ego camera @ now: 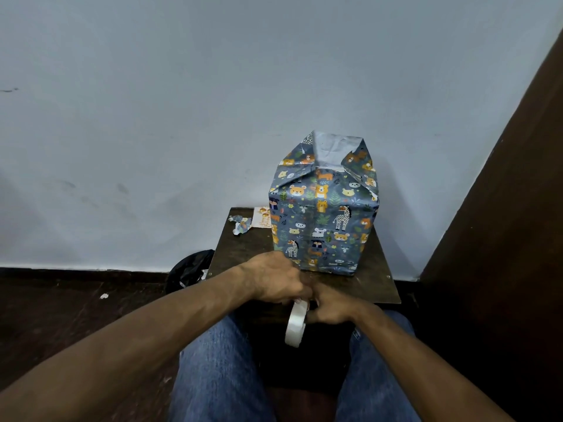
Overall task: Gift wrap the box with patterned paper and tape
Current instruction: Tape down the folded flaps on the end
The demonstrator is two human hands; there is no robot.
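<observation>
Clear tape roll (296,324) pinched between left hand (275,280) and right hand (330,306); box (324,208) top flaps unsealed, next: peel a strip.

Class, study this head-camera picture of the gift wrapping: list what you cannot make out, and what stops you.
Head view:
- Fingertips of left hand and right hand on the tape roll: curled under, hidden by the hands.
- Wrapped box: back faces turned away.
- Small card: print too small, partly behind the box.
</observation>
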